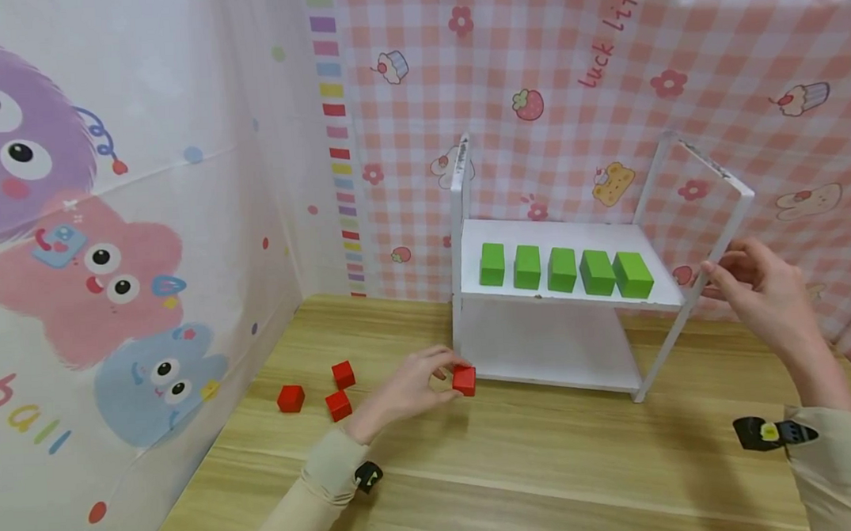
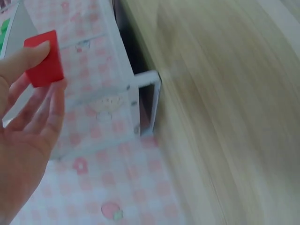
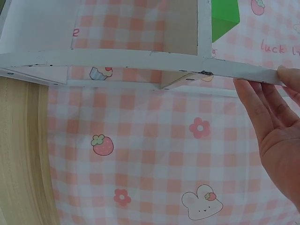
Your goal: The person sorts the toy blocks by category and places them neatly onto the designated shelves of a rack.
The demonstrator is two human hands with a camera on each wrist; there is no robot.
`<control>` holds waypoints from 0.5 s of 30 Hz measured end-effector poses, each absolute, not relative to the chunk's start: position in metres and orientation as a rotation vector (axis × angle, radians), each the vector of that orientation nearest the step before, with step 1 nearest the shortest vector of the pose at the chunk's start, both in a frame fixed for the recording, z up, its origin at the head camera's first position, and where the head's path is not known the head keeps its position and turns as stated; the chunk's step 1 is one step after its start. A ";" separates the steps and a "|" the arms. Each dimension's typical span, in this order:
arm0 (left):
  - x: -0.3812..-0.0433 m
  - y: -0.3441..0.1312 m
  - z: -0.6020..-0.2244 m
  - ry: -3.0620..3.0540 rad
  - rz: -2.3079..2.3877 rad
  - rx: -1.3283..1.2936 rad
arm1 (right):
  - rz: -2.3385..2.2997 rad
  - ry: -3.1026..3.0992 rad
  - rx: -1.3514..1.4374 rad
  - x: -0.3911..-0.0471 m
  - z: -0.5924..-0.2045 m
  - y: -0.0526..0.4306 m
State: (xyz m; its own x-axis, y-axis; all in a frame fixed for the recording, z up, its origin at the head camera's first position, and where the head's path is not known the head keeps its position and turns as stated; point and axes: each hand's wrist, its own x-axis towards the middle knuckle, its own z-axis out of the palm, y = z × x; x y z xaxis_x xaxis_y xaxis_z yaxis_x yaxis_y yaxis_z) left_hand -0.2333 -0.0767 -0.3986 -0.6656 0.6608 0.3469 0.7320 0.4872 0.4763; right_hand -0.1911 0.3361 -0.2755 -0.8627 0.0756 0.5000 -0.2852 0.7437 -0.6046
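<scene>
My left hand (image 1: 416, 383) pinches a red block (image 1: 464, 380) between thumb and fingers, just in front of the lower left corner of a white two-tier shelf (image 1: 550, 343). In the left wrist view the same red block (image 2: 46, 58) sits between thumb and fingertips. With thumb and fingers, my right hand (image 1: 772, 294) grips the shelf's front right post; the right wrist view shows the fingers (image 3: 255, 105) around that white post (image 3: 243, 70). On the upper tier (image 1: 552, 228) stand several green blocks (image 1: 562, 270) in a row. The lower tier bears no blocks.
Three loose red blocks lie on the wooden table (image 1: 548, 466) at the left: one red cube (image 1: 291, 398) apart, another (image 1: 343, 374) and a third (image 1: 338, 405) close together. A checkered cloth (image 1: 406, 140) hangs behind the shelf, and a cartoon-printed sheet (image 1: 238, 210) hangs at the left.
</scene>
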 end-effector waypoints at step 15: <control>-0.237 -0.010 -0.411 -2.311 -0.842 -1.169 | 0.979 -2.419 0.174 -0.193 -0.278 0.338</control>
State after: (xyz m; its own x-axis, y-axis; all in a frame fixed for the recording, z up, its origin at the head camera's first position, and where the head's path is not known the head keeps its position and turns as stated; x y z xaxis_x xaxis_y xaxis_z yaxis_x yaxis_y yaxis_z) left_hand -0.2365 -0.0104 -0.4106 -0.5611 0.5718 0.5985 0.8228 0.4643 0.3278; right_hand -0.1932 0.3379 -0.2784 -0.8566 0.0730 0.5108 -0.3029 0.7303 -0.6124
